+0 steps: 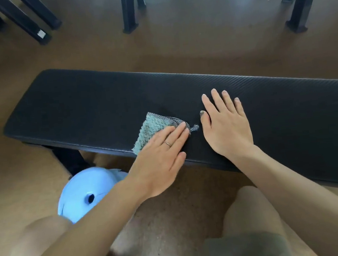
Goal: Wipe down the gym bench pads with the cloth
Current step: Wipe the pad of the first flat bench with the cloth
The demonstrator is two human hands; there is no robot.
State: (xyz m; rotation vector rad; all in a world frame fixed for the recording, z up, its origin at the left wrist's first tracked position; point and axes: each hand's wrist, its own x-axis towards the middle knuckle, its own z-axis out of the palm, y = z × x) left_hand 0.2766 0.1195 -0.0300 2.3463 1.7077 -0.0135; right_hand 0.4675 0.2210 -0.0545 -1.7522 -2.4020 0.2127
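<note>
A long black bench pad runs across the view from left to far right. A small teal cloth with a grey mesh edge lies flat near the pad's front edge. My left hand presses on the cloth with straight fingers, covering its right part. My right hand rests flat on the bare pad just right of the cloth, fingers spread and straight, not touching the cloth.
A pale blue round plastic object sits on the brown floor under the bench's front edge, beside a black bench leg. Black metal frame legs stand on the floor behind the bench. My bare knees are at the bottom.
</note>
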